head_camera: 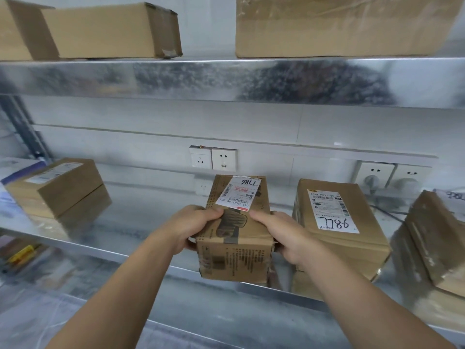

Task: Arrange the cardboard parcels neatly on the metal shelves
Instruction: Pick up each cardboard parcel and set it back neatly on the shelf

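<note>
Parcel point(234, 258) at shelf point(151, 222) edge, left hand point(191, 227) and right hand point(289, 238) fingers point(261, 217) tight around its sides.

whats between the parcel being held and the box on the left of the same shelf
Nothing: in the head view, only bare metal shelf lies between the held parcel and the left box.

The left hand point(191, 227) and right hand point(289, 239) are bare (so are both forearms point(120, 293)).
</note>
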